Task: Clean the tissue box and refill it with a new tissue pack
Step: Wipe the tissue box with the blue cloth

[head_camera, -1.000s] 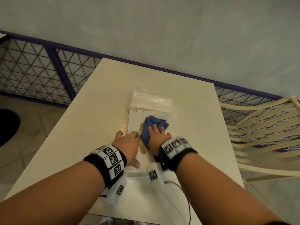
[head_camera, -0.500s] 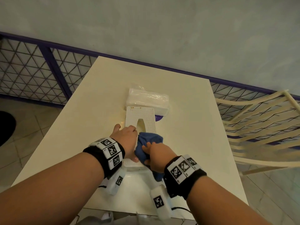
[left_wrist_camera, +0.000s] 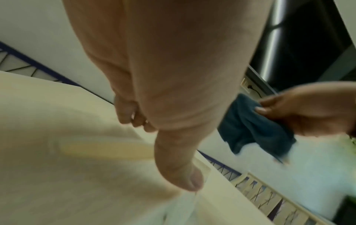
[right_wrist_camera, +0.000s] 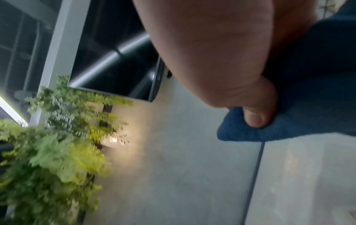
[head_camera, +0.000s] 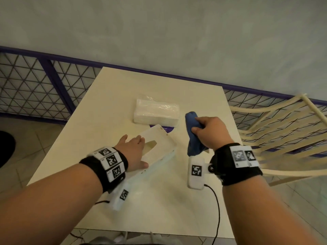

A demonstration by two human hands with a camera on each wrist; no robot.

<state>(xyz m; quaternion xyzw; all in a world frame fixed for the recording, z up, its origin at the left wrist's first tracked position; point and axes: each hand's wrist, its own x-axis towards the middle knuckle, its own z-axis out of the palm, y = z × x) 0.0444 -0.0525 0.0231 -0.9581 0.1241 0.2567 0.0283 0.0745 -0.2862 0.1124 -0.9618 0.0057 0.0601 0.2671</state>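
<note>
Partly, the left hand [head_camera: 131, 152] covers the tissue box [head_camera: 159, 144] slot.

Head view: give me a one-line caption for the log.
Left hand rests on the white tissue box on the table while the right hand holds a blue cloth beside the new tissue pack.

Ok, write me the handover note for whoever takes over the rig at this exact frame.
Left hand: laid on the white tissue box, fingers fairly straight, thumb at its near edge; box sits askew on the table.
Right hand: grips the blue cloth, raised clear of the box.
New tissue pack: still wrapped, behind the box.
Done: cannot tell how far wiping has got.
Left: brown specks remain along the box edge; then refill.
</note>
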